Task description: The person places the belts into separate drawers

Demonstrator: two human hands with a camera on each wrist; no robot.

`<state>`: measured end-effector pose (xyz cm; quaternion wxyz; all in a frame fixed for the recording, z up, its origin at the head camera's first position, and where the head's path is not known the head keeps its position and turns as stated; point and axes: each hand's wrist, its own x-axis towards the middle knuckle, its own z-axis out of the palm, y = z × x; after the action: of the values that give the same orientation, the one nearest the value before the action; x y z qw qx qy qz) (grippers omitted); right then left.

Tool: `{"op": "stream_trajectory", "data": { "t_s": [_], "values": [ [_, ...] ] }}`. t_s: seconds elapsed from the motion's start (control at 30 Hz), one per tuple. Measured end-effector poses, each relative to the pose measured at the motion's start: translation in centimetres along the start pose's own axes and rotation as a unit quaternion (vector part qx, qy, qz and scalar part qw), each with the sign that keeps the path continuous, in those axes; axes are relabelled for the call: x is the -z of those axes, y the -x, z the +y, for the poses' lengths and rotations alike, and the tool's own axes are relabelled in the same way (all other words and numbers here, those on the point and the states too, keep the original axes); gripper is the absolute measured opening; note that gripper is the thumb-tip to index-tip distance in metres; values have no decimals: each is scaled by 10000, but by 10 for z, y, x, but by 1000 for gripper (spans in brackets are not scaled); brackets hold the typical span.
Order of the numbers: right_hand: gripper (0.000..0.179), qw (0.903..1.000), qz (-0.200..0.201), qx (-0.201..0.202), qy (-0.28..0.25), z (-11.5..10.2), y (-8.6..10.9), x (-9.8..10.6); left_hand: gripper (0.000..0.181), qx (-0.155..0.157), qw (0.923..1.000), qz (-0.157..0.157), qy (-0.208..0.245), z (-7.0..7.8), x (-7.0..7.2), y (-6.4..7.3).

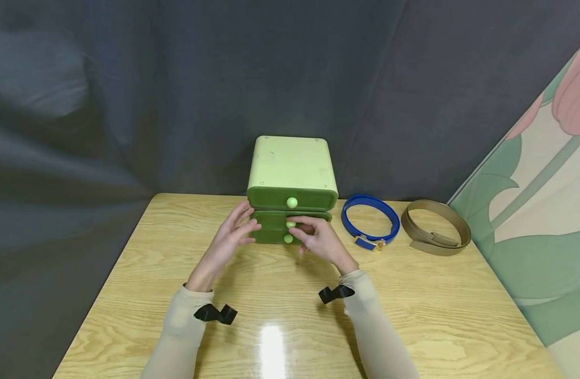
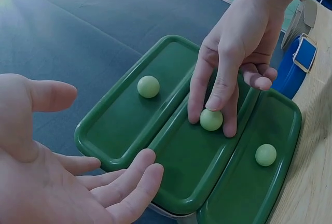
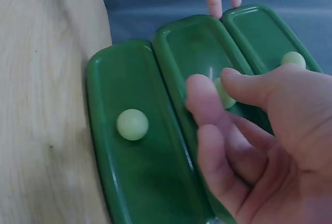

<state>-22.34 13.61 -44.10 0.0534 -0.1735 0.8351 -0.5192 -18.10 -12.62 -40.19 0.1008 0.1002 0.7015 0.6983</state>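
Note:
A small cabinet (image 1: 292, 160) with a pale green top and three dark green drawer fronts stands at the table's back. Each drawer has a round pale green knob. My right hand (image 1: 318, 239) pinches the middle knob (image 2: 211, 120) between thumb and fingers, palm partly over the drawer front. Above that is the top knob (image 1: 292, 202), and below it the bottom knob (image 3: 133, 124), both untouched. My left hand (image 1: 226, 239) is spread with loose fingers at the cabinet's left side. Its fingertips (image 3: 215, 11) are right by the left ends of the top and middle fronts.
A coiled blue belt (image 1: 371, 199) with a gold-edged buckle lies right of the cabinet. Farther right lies a coiled brown belt (image 1: 462, 226). A dark curtain (image 1: 223, 79) hangs behind the wooden table (image 1: 143, 295), and a flower-patterned panel (image 1: 546, 210) borders its right side.

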Motion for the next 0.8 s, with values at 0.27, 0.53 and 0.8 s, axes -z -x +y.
{"op": "stream_trajectory", "data": {
  "t_s": [0.27,0.53,0.8],
  "values": [
    [28,9969,687,350,-144,8,-4,-12,73,-206,9981,117,-569,-4,-1,-2],
    [30,9906,1339,139,-224,5,-1,-19,66,-365,9958,208,-808,-9,2,-4],
    [29,9901,1347,103,-385,4,-2,-21,65,-370,9946,307,-916,-11,5,-5]
  ]
}}
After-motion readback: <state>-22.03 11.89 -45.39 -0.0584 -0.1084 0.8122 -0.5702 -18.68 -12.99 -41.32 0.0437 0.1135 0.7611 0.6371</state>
